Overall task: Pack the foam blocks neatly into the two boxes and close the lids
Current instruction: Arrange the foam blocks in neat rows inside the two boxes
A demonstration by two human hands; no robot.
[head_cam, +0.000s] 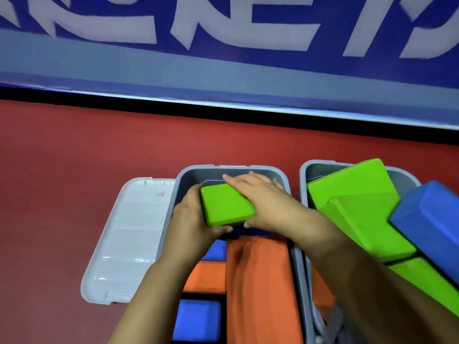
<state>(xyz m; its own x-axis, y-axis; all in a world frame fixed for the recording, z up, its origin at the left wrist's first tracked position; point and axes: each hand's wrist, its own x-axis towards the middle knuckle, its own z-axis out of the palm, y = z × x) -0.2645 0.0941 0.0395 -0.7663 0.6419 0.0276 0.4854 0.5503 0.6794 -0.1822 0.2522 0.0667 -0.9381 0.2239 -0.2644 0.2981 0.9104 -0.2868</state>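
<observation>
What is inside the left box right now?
The left box holds orange blocks and blue blocks. Both hands, left hand and right hand, hold a green block over its far end. What lies beneath them is hidden.

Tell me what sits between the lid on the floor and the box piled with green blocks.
In the head view, the left box lies between them; both hands hold a green block over it.
</observation>
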